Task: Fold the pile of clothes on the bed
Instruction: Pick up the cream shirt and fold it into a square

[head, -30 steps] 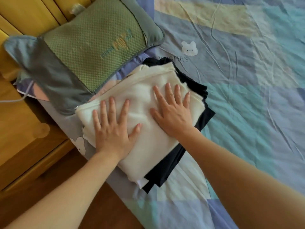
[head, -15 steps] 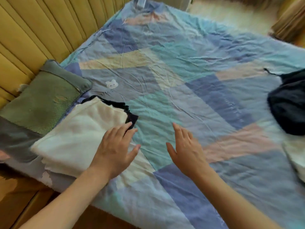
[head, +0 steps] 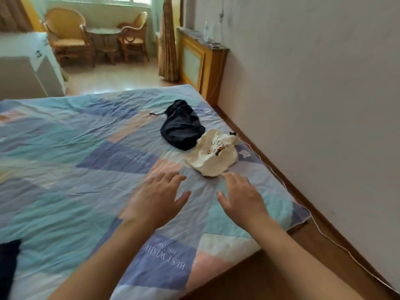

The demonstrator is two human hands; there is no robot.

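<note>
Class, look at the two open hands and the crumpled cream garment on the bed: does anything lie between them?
Nothing visible does. Only bare patchwork bedsheet separates the left hand and right hand from the cream garment. The crumpled dark garment lies beyond it, touching its far edge, not in the path.

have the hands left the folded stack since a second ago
Yes. Both the left hand and right hand now hover open over the bedsheet, near the cream shirt.

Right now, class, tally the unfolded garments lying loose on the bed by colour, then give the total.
Dark navy garment: 1
Cream printed garment: 1
Total: 2
</note>
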